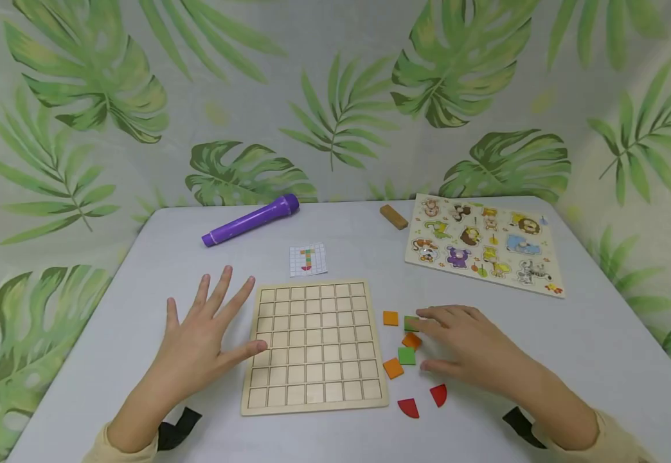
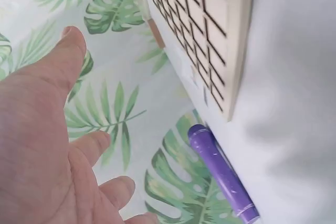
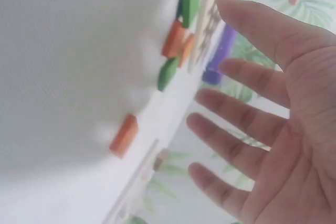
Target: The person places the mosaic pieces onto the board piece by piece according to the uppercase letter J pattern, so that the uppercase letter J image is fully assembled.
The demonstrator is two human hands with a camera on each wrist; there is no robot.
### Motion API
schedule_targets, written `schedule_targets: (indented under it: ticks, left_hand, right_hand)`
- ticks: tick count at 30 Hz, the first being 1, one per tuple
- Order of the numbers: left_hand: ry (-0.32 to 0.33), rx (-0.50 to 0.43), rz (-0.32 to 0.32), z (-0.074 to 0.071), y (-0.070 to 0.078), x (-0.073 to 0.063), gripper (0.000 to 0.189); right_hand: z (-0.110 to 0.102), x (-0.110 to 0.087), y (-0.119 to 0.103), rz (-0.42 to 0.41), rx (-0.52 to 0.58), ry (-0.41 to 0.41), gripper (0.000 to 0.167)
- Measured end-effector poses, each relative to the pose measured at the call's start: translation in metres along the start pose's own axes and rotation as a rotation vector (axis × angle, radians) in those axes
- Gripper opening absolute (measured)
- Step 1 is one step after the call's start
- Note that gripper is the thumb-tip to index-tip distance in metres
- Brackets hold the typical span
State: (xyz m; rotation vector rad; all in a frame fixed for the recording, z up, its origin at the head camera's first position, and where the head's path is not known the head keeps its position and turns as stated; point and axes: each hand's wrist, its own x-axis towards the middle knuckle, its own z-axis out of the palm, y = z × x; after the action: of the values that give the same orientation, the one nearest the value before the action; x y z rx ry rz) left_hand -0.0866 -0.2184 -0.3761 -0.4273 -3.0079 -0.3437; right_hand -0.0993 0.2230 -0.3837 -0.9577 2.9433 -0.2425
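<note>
My left hand [image 1: 196, 344] is raised with fingers spread, its thumb over the left edge of a wooden grid board [image 1: 317, 411]. In the left wrist view that hand stands apart from the board and holds nothing. My right hand [image 1: 468, 347] hovers with loosely extended fingers over small tiles right of the board, nothing in it. Among these are an orange square [image 1: 390, 318], a green square [image 1: 407, 355], another orange square [image 1: 393, 368] and two red quarter-circle pieces [image 1: 408, 408]. The fingers partly cover a second green square [image 1: 409, 323]. In the right wrist view an orange block [image 3: 124, 136] lies apart.
Behind the board lies a small pattern card [image 1: 308, 260] with a coloured figure on a grid. A purple microphone-shaped toy [image 1: 250, 222] lies back left. Toward the back right are a brown wooden block [image 1: 393, 217] and an animal puzzle board [image 1: 486, 244]. A leaf-patterned cloth hangs behind the table.
</note>
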Motion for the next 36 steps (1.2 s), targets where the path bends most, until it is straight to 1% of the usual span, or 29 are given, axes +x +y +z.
schedule_targets:
  ticks: [4, 8, 12, 17, 24, 28, 32, 36]
  left_hand:
    - [-0.018, -0.027, -0.009, 0.007, -0.006, -0.003, 0.100]
    - [-0.046, -0.061, -0.026, 0.015, -0.012, -0.005, 0.100]
    - [-0.065, -0.081, -0.043, 0.020, -0.016, -0.007, 0.100]
    - [-0.069, -0.085, -0.053, 0.023, -0.019, -0.008, 0.100]
    - [-0.064, -0.100, -0.055, 0.026, -0.020, -0.009, 0.100]
    - [-0.068, -0.117, -0.044, 0.028, -0.021, -0.010, 0.100]
    - [-0.086, -0.140, -0.032, 0.030, -0.023, -0.010, 0.101]
    - [-0.112, -0.168, -0.014, 0.032, -0.025, -0.009, 0.104]
  right_hand:
    - [0.009, 0.008, -0.003, -0.060, 0.009, 0.001, 0.043]
    - [0.016, 0.013, -0.003, -0.095, -0.004, -0.003, 0.034]
    - [0.019, 0.014, 0.000, -0.107, -0.016, 0.020, 0.030]
    - [0.020, 0.015, 0.004, -0.119, -0.023, 0.045, 0.028]
    - [0.022, 0.015, 0.012, -0.158, -0.061, 0.123, 0.028]
    - [0.023, 0.016, 0.015, -0.181, -0.051, 0.130, 0.026]
    - [0.022, 0.018, 0.016, -0.206, -0.025, 0.124, 0.025]
    - [0.021, 0.021, 0.018, -0.213, 0.009, 0.097, 0.026]
